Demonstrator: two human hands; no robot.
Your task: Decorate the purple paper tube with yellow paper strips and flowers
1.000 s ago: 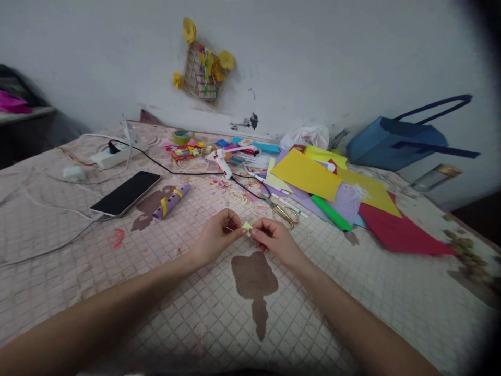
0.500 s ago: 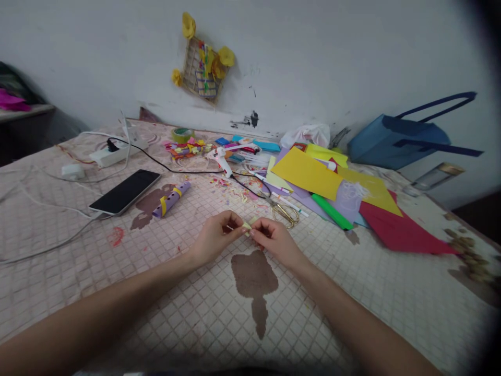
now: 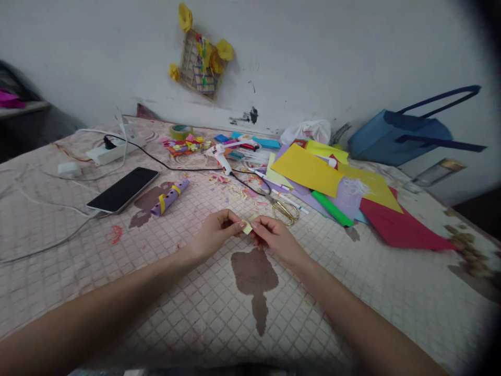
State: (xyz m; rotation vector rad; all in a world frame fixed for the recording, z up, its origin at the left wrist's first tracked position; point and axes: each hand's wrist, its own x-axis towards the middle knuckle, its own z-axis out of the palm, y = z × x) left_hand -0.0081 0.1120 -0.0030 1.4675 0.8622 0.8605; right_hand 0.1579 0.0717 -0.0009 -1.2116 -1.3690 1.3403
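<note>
Between my two hands is a small pale yellow piece of paper (image 3: 247, 227), held above the patterned tablecloth (image 3: 188, 308). My left hand (image 3: 219, 230) pinches its left side between thumb and forefinger. On the other side, my right hand (image 3: 274, 235) pinches it too, with the remaining fingers curled beneath. Gold-handled scissors (image 3: 285, 212) lie just beyond my right hand. To the left rests a rolled purple paper tube (image 3: 170, 198) with yellow bands and dark dots.
A white glue gun (image 3: 219, 156) with a black cord lies behind my hands among paper scraps. Coloured sheets (image 3: 307, 169) are stacked at right, near a blue bag (image 3: 399, 138) and a glass jar (image 3: 438, 175). A tablet (image 3: 123, 190) and power strip (image 3: 115, 150) are at left.
The pale paper has turned and shows more of its flat face between my fingers. Both hands stay in nearly the same place; the camera view has shifted slightly.
</note>
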